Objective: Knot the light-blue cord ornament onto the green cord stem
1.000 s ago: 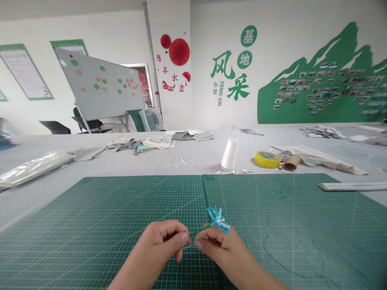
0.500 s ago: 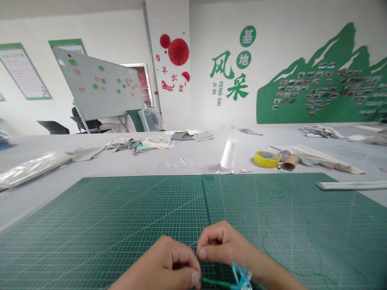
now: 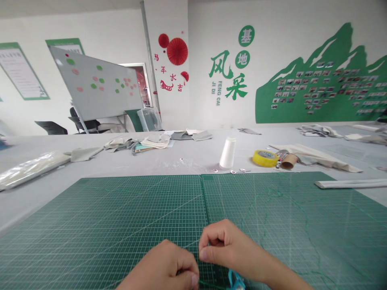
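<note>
Low in the view, my left hand [image 3: 169, 268] is closed, thumb pressed to the fingers on a green cord [image 3: 211, 284]. The cord runs right to a light-blue ribbon-like piece [image 3: 235, 280] with something shiny on it, partly cut off by the bottom edge and under my right wrist. Just right of my left hand, my right hand [image 3: 226, 245] is closed in a pinch, its fingertips close to the left ones. Whatever lies between those fingertips is too small to make out. Both hands are over green gridded cutting mats [image 3: 145, 213].
Loose green thread [image 3: 306, 213] winds over the right mat. Beyond stand a white thread cone [image 3: 227, 153], yellow tape roll [image 3: 265, 158] and cardboard tube [image 3: 289, 161]. Cloth pieces [image 3: 155, 141], a plastic-wrapped bundle [image 3: 33, 171] and a white strip [image 3: 350, 184] lie around.
My right hand has shifted slightly right and my left hand a little down, widening the small gap between them. The blue piece has sunk lower, and less of it shows.
</note>
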### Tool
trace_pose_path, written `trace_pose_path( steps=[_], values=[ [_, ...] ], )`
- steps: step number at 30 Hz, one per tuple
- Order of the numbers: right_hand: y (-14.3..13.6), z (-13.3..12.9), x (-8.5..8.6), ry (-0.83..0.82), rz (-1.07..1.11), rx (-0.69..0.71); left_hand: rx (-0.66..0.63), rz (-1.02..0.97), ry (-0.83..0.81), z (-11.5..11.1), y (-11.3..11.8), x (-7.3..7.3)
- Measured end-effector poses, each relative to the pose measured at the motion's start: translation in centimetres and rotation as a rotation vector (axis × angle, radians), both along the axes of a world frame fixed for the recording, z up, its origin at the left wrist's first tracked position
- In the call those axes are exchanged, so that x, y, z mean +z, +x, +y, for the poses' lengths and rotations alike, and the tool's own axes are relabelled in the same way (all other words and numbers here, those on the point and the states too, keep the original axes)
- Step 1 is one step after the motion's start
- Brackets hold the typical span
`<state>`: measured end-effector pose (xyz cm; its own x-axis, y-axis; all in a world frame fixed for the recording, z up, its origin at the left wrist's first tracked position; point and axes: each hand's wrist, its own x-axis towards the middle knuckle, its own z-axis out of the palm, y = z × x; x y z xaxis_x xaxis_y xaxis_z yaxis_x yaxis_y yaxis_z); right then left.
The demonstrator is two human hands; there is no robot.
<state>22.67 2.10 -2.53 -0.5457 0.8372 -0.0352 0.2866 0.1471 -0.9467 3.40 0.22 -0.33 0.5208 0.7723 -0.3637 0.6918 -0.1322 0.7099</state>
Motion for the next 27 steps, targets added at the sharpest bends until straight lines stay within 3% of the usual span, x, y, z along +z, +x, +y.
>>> trace_pose_path(
  steps=[7, 15, 20, 27],
  values=[
    [-0.5, -1.5, 2.0, 0.424, -0.29, -0.056, 0.049, 0.087, 0.149, 0.2, 0.2, -0.4],
    [-1.3, -2.2, 0.1, 1.04, -0.462, -0.117, 0.193, 0.06, 0.287, 1.1, -0.9, -1.8],
    [-1.9, -2.2, -0.5, 1.139, -0.481, -0.152, 0.31, 0.023, 0.286, 1.3, -1.2, -1.7],
    [-2.0, -2.2, -0.9, 1.062, -0.531, -0.119, 0.327, -0.029, 0.274, 1.2, -1.1, -1.0]
  ],
)
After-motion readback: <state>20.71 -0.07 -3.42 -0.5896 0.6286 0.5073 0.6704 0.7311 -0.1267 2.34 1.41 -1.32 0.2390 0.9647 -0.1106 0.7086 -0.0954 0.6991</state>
